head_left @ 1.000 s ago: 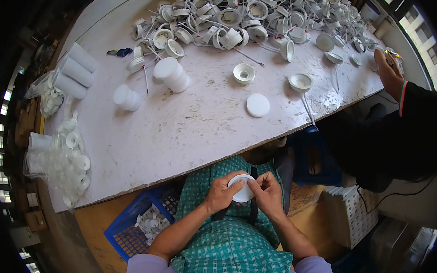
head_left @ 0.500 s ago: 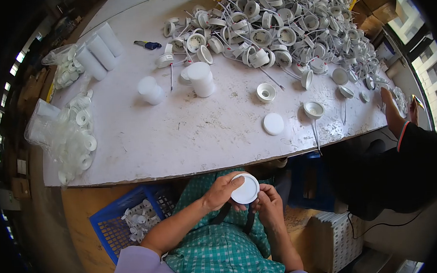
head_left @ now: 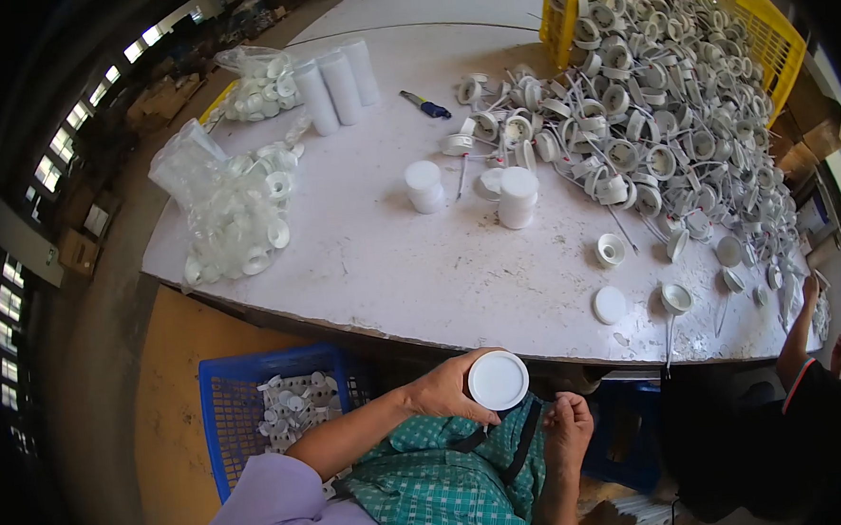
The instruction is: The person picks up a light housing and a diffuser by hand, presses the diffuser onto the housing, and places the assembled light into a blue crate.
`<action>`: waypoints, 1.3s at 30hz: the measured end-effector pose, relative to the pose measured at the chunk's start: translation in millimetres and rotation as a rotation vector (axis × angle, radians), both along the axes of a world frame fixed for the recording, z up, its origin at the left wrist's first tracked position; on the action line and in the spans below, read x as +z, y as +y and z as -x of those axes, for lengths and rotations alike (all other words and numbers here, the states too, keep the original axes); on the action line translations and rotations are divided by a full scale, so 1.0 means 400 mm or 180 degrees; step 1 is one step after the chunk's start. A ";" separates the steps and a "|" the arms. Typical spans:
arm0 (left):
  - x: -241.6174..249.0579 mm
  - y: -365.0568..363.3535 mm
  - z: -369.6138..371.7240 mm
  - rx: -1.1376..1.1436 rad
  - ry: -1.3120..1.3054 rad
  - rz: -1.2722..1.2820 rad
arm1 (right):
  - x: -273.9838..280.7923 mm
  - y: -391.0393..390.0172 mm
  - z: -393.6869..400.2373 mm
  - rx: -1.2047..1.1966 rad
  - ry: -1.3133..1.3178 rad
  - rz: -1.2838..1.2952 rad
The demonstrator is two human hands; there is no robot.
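Observation:
My left hand (head_left: 451,389) grips a round white downlight (head_left: 499,381) by its rim, over my lap. Its flat white face is turned up towards me. Beside it, a short gap to the right, my right hand (head_left: 568,424) is closed with thumb and fingertips pinched together; anything between them is too small to make out. On the table edge beyond lie a loose white disc (head_left: 610,305), an open lamp housing (head_left: 610,250) and another housing with its cable (head_left: 676,298).
A large heap of wired lamp housings (head_left: 660,107) spills from a yellow crate (head_left: 560,17). Stacked white discs (head_left: 518,198), a utility knife (head_left: 426,104) and bagged white rings (head_left: 242,215) lie on the table (head_left: 373,265). A blue basket (head_left: 216,435) holds small parts. A co-worker's arm (head_left: 797,338) is at right.
My right hand has come away from the downlight's rim and now sits apart from it. My left hand keeps hold. The view has swung left, so the table contents appear further right.

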State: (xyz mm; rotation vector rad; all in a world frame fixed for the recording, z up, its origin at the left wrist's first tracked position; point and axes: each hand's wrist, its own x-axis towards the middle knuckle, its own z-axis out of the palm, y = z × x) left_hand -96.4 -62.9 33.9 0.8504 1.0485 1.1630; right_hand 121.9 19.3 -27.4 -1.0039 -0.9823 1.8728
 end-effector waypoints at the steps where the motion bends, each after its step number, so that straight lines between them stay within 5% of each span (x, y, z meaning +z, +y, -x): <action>1: 0.007 -0.031 0.012 0.0203 0.0111 0.0040 | 0.003 0.008 0.004 -0.0059 -0.0075 -0.0164; 7: -0.038 -0.400 0.184 0.2068 -0.0099 0.0037 | 0.001 0.065 0.003 -0.0317 -0.0561 -0.0770; 10: -0.111 -0.602 0.252 0.3128 0.0198 0.0659 | -0.004 0.087 0.005 -0.0197 -0.0918 -0.0989; 12: -0.271 -0.727 0.280 0.3544 0.1151 0.1656 | -0.005 0.078 0.025 -0.0111 -0.0964 -0.1007; 14: -0.503 -0.871 0.277 0.3287 0.2906 0.2347 | -0.019 0.063 0.045 0.0040 -0.1091 -0.1115; 18: -0.796 -1.027 0.191 0.2807 0.2216 0.3808 | -0.058 0.032 0.058 0.0265 -0.1598 -0.1508; 23: -1.046 -1.042 0.040 0.3289 0.2438 0.3668 | -0.129 -0.041 0.077 0.0762 -0.1914 -0.1889; 32: -1.123 -0.938 -0.010 0.2885 0.2114 0.3734 | -0.132 -0.133 0.129 0.1544 -0.2626 -0.2491; 38: -1.157 -0.932 -0.010 0.2952 0.2403 0.3833 | -0.123 -0.181 0.181 0.1814 -0.2699 -0.2040; 39: -1.314 -0.981 -0.057 0.3068 0.2754 0.3495 | -0.098 -0.161 0.164 0.1696 -0.2820 -0.1928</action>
